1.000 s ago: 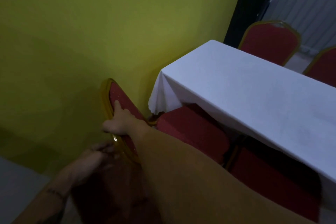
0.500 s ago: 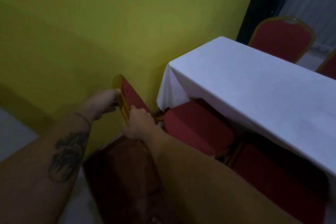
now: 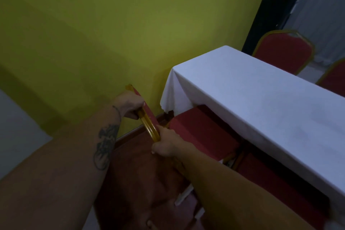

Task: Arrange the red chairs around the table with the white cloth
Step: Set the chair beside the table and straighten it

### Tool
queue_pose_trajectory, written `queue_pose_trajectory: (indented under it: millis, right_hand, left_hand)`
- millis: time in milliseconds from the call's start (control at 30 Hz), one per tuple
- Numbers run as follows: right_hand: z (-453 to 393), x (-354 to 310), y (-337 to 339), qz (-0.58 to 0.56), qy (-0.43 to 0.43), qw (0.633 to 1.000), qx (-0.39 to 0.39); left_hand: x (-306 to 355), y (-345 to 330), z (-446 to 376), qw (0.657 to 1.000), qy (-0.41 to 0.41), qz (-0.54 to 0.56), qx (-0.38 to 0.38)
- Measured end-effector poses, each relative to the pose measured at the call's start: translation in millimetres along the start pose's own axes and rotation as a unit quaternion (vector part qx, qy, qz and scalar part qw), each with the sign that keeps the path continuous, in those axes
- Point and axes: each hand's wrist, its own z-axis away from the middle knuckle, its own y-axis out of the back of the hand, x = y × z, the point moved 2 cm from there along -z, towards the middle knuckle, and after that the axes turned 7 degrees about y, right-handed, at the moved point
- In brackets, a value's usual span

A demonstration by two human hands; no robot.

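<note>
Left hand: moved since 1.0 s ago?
Yes. The left hand went from low beside the chair up onto its gold backrest frame, nearer the table corner.

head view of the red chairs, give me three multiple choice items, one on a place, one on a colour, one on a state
1. Where does the seat of the chair by the table's near corner lie?
A. Partly under the white cloth's edge
B. On top of the table
C. Against the far doorway

2. What colour is the wall behind the table?
A. Blue
B. Yellow-green
C. White

3. What are the hands doing?
A. Both hang free
B. Only the left grips
C. Both grip the gold frame of one chair's backrest

Answers:
1. A, the red seat runs in beneath the hanging white cloth.
2. B, the wall is yellow-green all across.
3. C, the left hand and the right hand each close on the chair backrest, one at either side.
</note>
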Motion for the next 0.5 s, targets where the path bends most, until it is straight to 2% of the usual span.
queue_pose_trajectory:
  millis: [333,500]
  right_hand:
    - [32,40,27,-0.039,0.020,0.999,-0.020]
    - [50,50,46,-0.016,0.027,0.999,-0.034]
  left_hand:
    - [0,-49,27,0.998,-0.010,0.053,0.015]
    - [-1,-62,25,0.998,-0.008,0.067,-0.018]
